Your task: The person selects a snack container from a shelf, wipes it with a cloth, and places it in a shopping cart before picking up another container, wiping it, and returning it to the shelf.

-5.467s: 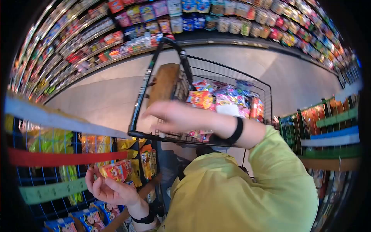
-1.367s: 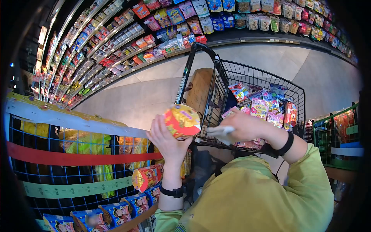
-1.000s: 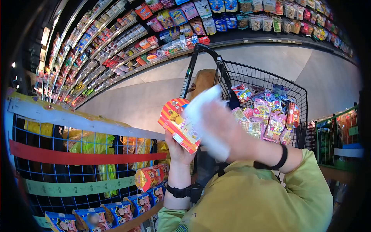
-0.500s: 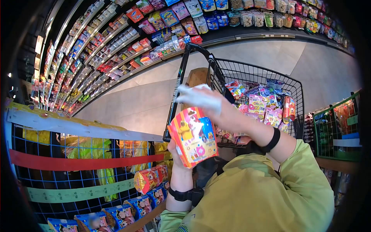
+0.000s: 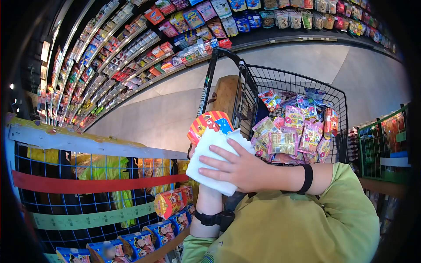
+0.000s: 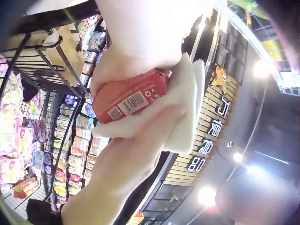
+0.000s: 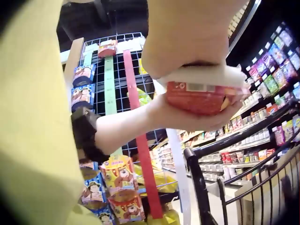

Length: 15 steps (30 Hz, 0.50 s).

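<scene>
A red and yellow striped snack box (image 5: pixel 209 122) rests in the left hand, mostly hidden in the head view behind a white cloth (image 5: pixel 210 168). The right hand (image 5: pixel 239 168) lies over the cloth with fingers spread, pressing it flat on the box's face. In the left wrist view the red side of the box (image 6: pixel 129 98) with a barcode shows between the hands, the cloth (image 6: pixel 180 122) against it. In the right wrist view the left hand (image 7: pixel 187 117) cups the box (image 7: pixel 197 99) from below, its fingers curled round it.
A black wire cart (image 5: pixel 298 81) holding many candy bags (image 5: pixel 294 118) stands at the right. Blue wire racks (image 5: pixel 57 193) with colored strips and blue snack packs (image 5: pixel 140 245) are at the left. Another red and yellow box (image 5: pixel 169 202) sits by the rack. Stocked shelves (image 5: pixel 193 19) line the far side.
The box has turned in the left hand and now faces up under the cloth. The right hand has come down from above the box onto it with the cloth.
</scene>
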Available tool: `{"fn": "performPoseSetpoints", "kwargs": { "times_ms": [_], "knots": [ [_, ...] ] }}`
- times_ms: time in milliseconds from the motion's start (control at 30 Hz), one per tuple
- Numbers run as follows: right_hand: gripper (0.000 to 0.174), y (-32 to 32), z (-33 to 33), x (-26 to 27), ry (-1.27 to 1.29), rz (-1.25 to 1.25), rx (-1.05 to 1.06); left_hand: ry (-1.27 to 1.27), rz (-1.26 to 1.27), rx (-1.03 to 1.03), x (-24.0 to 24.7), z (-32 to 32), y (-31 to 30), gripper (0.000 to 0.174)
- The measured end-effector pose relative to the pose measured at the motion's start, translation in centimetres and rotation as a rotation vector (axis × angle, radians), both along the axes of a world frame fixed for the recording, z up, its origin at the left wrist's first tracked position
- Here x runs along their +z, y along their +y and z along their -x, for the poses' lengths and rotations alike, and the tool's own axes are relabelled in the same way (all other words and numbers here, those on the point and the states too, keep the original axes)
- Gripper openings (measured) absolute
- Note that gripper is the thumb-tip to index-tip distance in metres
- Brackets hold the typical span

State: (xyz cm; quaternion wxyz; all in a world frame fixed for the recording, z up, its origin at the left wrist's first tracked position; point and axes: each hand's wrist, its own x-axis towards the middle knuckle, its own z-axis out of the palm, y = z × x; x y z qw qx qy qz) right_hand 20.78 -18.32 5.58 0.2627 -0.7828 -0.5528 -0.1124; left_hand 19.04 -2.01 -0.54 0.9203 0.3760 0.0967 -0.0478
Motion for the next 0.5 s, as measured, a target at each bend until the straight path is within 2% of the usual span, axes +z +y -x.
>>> {"fn": "performPoseSetpoints", "kwargs": {
  "times_ms": [67,100,167,200,233,300,333,400,433,500],
  "knots": [
    [0.073,-0.7,-1.0,0.1,0.215,0.042,0.010,-0.038,0.194,0.003,0.8,0.0,-0.4,0.073],
    [0.073,-0.7,-1.6,-0.3,0.216,0.043,0.008,-0.055,0.293,0.005,1.3,0.0,-0.7,0.072],
    [0.067,-0.5,-3.1,-2.3,0.383,-0.299,-0.104,-0.163,0.323,0.001,2.5,0.1,-1.4,0.075],
    [0.059,-0.7,-4.1,-3.3,0.446,-0.279,-0.139,-0.166,0.325,0.002,2.7,0.2,-1.5,0.075],
    [0.059,-0.4,-4.5,-3.5,0.443,-0.279,-0.138,-0.082,0.239,0.013,3.0,0.4,-1.4,0.074],
    [0.057,0.1,-5.1,-3.5,1.196,-0.811,0.138,0.001,0.151,0.025,3.5,0.5,-1.6,0.074],
    [0.057,-0.3,-5.6,-3.5,1.194,-0.812,0.139,0.001,0.161,0.078,3.9,0.5,-1.8,0.074],
    [0.060,-1.4,-6.3,-3.4,1.770,-0.526,-0.097,-0.038,0.086,0.130,4.7,0.7,-2.0,0.075],
    [0.060,-1.3,-6.3,-3.9,1.767,-0.528,-0.096,-0.041,0.085,0.129,4.9,0.8,-2.0,0.075],
    [0.062,-0.9,-6.0,-5.2,2.020,-0.875,0.035,-0.111,-0.067,0.167,5.2,0.9,-1.8,0.076]
  ]
}}
